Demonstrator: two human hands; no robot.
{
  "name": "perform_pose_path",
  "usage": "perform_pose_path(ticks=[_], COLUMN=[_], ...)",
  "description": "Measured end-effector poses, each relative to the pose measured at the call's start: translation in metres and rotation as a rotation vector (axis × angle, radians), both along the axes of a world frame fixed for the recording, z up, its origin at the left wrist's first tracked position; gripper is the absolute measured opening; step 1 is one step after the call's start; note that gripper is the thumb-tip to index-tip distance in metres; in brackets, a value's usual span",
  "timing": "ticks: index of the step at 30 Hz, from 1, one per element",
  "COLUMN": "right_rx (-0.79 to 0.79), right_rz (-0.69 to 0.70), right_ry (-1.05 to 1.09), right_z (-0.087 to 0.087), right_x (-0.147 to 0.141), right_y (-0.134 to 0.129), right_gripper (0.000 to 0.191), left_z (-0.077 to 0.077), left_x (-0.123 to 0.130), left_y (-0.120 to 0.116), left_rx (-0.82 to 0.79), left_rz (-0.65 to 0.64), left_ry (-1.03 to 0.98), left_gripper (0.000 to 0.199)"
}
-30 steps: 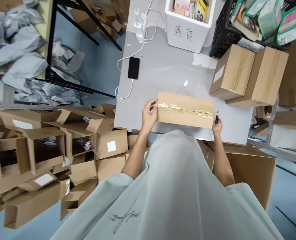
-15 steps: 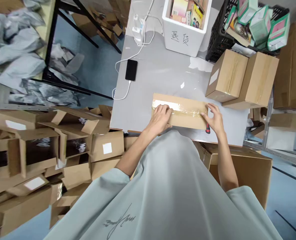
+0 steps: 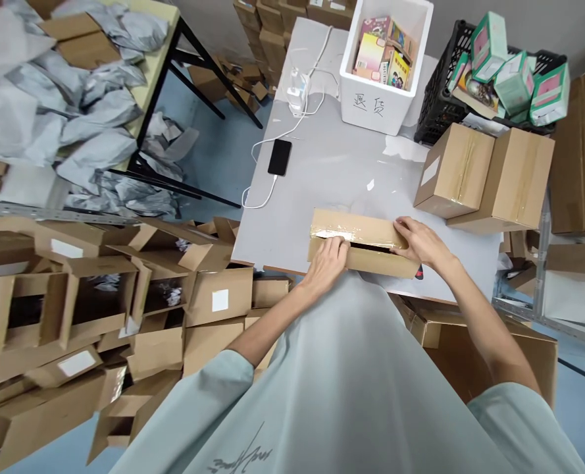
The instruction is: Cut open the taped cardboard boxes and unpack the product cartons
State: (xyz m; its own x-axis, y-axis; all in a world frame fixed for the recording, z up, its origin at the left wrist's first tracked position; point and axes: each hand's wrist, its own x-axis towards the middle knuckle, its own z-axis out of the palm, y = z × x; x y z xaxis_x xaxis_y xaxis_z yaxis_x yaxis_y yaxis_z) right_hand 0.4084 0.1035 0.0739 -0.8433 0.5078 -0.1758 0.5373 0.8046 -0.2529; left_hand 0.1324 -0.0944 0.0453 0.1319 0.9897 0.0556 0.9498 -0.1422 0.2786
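Observation:
A long, narrow cardboard box (image 3: 364, 227) lies on the grey table (image 3: 329, 178) in front of me. Its top seam is parted in a dark slit, with shiny clear tape along the rear flap. My left hand (image 3: 328, 260) has its fingers curled over the front flap at the slit. At the box's right end my right hand (image 3: 418, 242) grips the rear flap, thumb near the slit and fingers behind. A small red and black handle (image 3: 419, 271) pokes out beside the box's right front corner, mostly hidden.
A phone (image 3: 279, 157) on a white cable lies at the table's left. Behind stand a white foam bin (image 3: 378, 108) of booklets and a black crate (image 3: 428, 108) of green boxes. Two taped cartons (image 3: 455, 168) sit right. Open cartons (image 3: 218, 296) crowd the left floor.
The box's taped top has come apart into an open slit. My left hand has moved down to the front flap; my right hand has shifted onto the right end. The view has also shifted.

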Motion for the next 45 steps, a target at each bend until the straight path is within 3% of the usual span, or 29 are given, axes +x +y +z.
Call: perform_pose_path(ticks=[2, 4, 8, 11, 15, 17, 19, 21, 23, 25, 28, 30, 34, 38, 41, 45], right_rx=[0.048, 0.087, 0.049, -0.107, -0.346, -0.352, -0.255, -0.059, 0.148, 0.247, 0.094, -0.066, -0.135, -0.074, -0.016, 0.026], right_rz=[0.079, 0.065, -0.099, -0.179, -0.318, -0.427, -0.528, -0.582, -0.593, -0.556, -0.29, -0.128, -0.088, -0.116, -0.184, -0.284], right_ry=[-0.033, -0.099, -0.207, -0.034, 0.191, 0.233, 0.285, 0.331, 0.312, 0.22, 0.058, -0.067, -0.294, -0.232, -0.146, -0.024], right_z=[0.008, 0.015, 0.03, 0.033, 0.013, -0.003, -0.014, -0.017, -0.011, 0.001, 0.018, 0.026, 0.036, 0.045, 0.045, 0.036], right_x=[-0.002, 0.0, 0.008, 0.011, 0.005, 0.001, -0.003, -0.007, -0.013, -0.023, -0.038, -0.044, -0.037, -0.013, 0.008, 0.027], right_y=[0.0, 0.005, 0.036, 0.069, 0.104, 0.112, 0.111, 0.099, 0.077, 0.046, -0.01, -0.043, -0.084, -0.102, -0.115, -0.132], right_gripper=[0.061, 0.053, 0.05, 0.049, 0.062, 0.062, 0.053, 0.041, 0.031, 0.029, 0.041, 0.039, 0.042, 0.045, 0.048, 0.045], left_z=[-0.004, -0.007, -0.011, -0.014, -0.022, -0.021, -0.013, 0.002, 0.022, 0.042, 0.06, 0.062, 0.053, 0.043, 0.03, -0.01], left_x=[0.001, 0.001, -0.002, -0.005, -0.006, -0.006, -0.006, -0.006, -0.007, -0.008, -0.011, -0.012, -0.016, -0.009, 0.018, 0.071], left_y=[-0.006, -0.01, -0.014, -0.019, -0.029, -0.03, -0.028, -0.023, -0.016, -0.005, 0.017, 0.035, 0.064, 0.079, 0.099, 0.14], left_rx=[0.025, 0.064, 0.165, 0.228, 0.268, 0.268, 0.24, 0.189, 0.127, 0.044, -0.167, -0.319, -0.523, -0.611, -0.668, -0.75], left_rz=[0.0, -0.021, -0.058, -0.065, -0.055, -0.032, -0.025, -0.044, -0.079, -0.112, -0.163, -0.184, -0.216, -0.287, -0.303, -0.268], left_ry=[0.037, 0.054, 0.066, 0.055, -0.001, -0.016, -0.046, -0.097, -0.137, -0.137, -0.114, -0.12, -0.109, -0.016, 0.057, 0.115], left_gripper=[0.044, 0.023, 0.028, 0.03, 0.033, 0.035, 0.028, 0.021, 0.03, 0.039, 0.041, 0.035, 0.029, 0.032, 0.031, 0.027])
